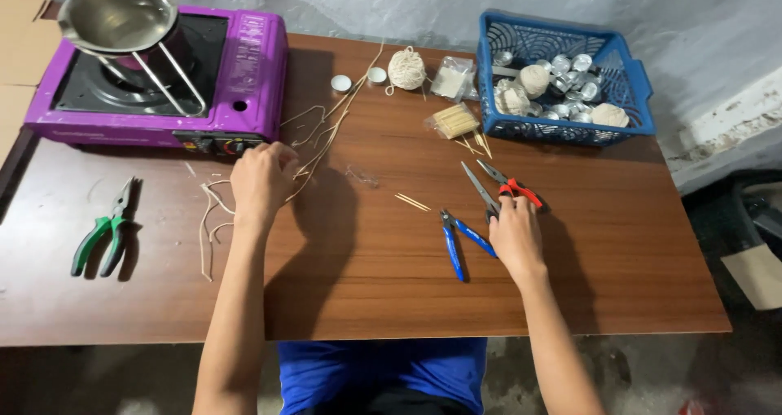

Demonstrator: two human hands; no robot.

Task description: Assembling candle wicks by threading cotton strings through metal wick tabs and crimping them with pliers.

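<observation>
Head view: I count three hand tools on the table (366,301): green pliers (104,237) near the left edge, blue pliers (458,240) and red-handled scissors (498,187) mid-right. My right hand (515,234) rests on the scissors' handles, grip loose, fingers curled. My left hand (261,179) pinches pale wick strands (314,150), grip closed.

We count two pliers (104,236) (461,240), one scissors (501,185), one stove (163,77), one basket (562,77), one twine ball (406,69).
</observation>
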